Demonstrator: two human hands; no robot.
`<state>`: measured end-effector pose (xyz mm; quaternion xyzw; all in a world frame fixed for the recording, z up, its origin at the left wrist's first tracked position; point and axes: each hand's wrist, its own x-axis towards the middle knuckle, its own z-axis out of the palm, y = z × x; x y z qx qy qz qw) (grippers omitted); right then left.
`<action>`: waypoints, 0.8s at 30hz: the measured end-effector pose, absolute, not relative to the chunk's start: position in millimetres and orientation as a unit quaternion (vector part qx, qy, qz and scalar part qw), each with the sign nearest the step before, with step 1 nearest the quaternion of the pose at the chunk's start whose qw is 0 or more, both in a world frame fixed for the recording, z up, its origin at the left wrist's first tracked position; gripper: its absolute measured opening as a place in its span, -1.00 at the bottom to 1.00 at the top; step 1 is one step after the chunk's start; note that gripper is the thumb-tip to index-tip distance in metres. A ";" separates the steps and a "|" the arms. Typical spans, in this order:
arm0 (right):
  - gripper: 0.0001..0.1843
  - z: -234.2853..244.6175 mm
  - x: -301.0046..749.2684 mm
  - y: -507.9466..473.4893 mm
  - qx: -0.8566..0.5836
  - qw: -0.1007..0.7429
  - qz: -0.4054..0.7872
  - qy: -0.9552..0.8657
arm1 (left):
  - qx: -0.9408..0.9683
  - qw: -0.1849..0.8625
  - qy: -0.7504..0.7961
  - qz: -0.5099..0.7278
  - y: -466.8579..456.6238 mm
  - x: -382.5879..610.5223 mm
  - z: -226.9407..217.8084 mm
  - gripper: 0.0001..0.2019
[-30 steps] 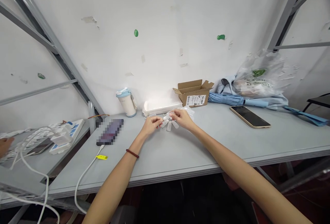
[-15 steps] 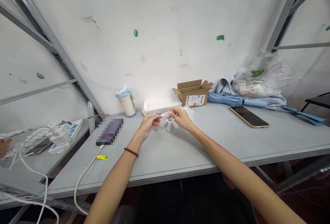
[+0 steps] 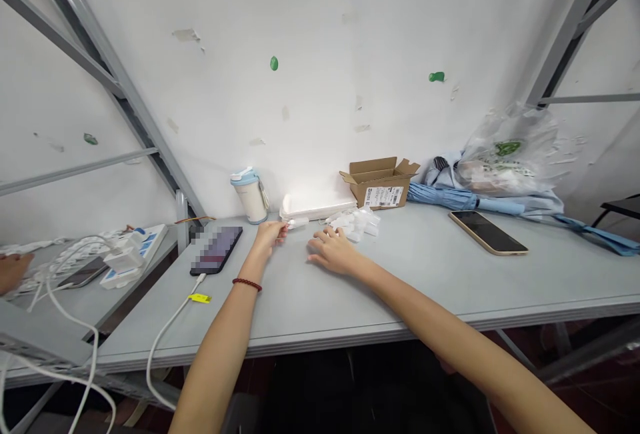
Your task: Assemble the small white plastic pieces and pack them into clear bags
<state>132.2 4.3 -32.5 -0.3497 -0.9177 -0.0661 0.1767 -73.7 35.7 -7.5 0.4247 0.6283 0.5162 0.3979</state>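
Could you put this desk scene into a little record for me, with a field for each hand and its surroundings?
Left hand: pinching a small whitish plastic piece
Right hand: fingers spread, beside a pile of translucent white plastic pieces; contact unclear
Left wrist: dark-red beaded bracelet
Surface: grey tabletop
Behind hands: long, flat white stack; open brown cardboard box
Left side: cream cup with light-blue lid; dark phone on white cable
Right side: black-screened phone in beige case; folded blue umbrella

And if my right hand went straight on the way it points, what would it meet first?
Your right hand points leftward, so probably the small white piece in your left hand, or that hand itself; this one view leaves depth unclear.
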 end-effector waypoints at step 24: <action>-0.83 -9.3 146.3 19.2 -0.388 0.504 0.273 -0.722 | 0.505 0.452 0.573 0.461 25.1 -45.6 -6.2 -0.77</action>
